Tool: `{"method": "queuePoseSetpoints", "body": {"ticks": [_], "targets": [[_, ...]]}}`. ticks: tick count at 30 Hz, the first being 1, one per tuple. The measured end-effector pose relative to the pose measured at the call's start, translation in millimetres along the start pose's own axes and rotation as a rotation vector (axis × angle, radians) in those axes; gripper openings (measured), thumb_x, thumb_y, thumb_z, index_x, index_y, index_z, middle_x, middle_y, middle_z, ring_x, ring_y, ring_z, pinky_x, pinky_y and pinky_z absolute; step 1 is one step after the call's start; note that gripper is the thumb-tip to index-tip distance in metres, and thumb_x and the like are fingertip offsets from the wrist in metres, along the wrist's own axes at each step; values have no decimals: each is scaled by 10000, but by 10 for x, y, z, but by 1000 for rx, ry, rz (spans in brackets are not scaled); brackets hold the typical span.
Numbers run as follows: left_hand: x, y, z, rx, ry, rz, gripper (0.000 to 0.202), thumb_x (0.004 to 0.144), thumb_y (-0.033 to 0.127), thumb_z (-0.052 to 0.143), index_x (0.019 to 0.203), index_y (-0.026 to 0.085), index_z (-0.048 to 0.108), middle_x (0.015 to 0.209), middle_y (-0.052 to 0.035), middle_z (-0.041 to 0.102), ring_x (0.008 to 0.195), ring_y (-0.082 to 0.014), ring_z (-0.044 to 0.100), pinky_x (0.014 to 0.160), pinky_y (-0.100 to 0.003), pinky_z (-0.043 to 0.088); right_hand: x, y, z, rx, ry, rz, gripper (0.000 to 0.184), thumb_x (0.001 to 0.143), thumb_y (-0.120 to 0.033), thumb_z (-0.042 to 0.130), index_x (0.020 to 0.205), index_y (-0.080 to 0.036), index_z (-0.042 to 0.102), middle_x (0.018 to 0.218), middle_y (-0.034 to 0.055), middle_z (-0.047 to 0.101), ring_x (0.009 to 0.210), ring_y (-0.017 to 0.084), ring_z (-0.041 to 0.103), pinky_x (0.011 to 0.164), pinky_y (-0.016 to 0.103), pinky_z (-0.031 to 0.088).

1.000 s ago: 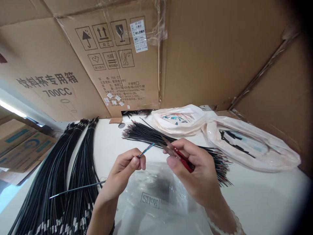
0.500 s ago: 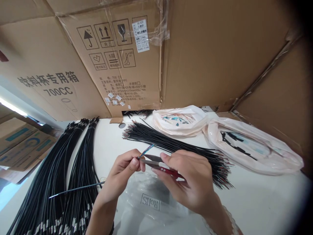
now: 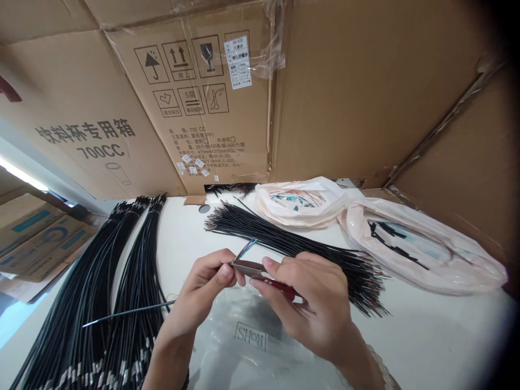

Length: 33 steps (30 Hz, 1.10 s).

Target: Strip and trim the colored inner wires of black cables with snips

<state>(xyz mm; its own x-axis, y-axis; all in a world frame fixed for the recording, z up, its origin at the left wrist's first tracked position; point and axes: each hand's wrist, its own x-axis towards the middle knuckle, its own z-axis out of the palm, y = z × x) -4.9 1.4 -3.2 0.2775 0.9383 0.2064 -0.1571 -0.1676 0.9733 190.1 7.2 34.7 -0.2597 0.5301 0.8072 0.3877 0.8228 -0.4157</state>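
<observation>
Between thumb and fingers, my left hand pinches a thin black cable close to its end. Thin coloured wires fan out of that end, and the cable's other end sticks out to the left past my wrist. My right hand is closed around small red-handled snips. The snips' blades are together, with their tips at the base of the coloured wires, right by my left fingertips. Below both hands lies a clear plastic bag printed "RoHS".
Bundles of black cables lie at left, and another cable bundle lies behind my hands. Two pale plastic bags hold coloured wire scraps and black pieces. Cardboard walls enclose the white table at the back and right.
The snips' blades have come together at the base of the coloured wires; before, they were apart. Both hands stay nearly in place, and the view has shifted slightly.
</observation>
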Motion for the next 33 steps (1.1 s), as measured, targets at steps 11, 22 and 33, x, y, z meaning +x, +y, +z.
{"method": "queuePoseSetpoints", "body": {"ticks": [11, 22, 33], "targets": [[-28, 36, 20, -3, 11, -41, 403, 927, 502, 525, 769, 161, 670, 698, -30, 560, 677, -125, 455, 624, -237, 368, 20, 25, 4, -11, 10, -56, 111, 880, -157, 642, 801, -174, 564, 525, -79, 510, 435, 73, 387, 494, 265, 316], [-35, 84, 7, -81, -102, -8, 433, 924, 506, 523, 687, 159, 623, 592, -7, 491, 565, -108, 367, 547, -263, 267, 18, 7, 17, 89, -5, -32, 109, 899, -213, 654, 859, -166, 564, 549, -81, 542, 432, 64, 388, 491, 265, 298], [-31, 107, 31, -74, -110, -16, 460, 922, 523, 513, 665, 156, 617, 582, -16, 493, 532, -99, 329, 517, -265, 250, 9, -15, 2, 59, -11, -10, 103, 892, -189, 640, 826, -179, 562, 517, -85, 513, 425, 67, 383, 491, 264, 279]]}}
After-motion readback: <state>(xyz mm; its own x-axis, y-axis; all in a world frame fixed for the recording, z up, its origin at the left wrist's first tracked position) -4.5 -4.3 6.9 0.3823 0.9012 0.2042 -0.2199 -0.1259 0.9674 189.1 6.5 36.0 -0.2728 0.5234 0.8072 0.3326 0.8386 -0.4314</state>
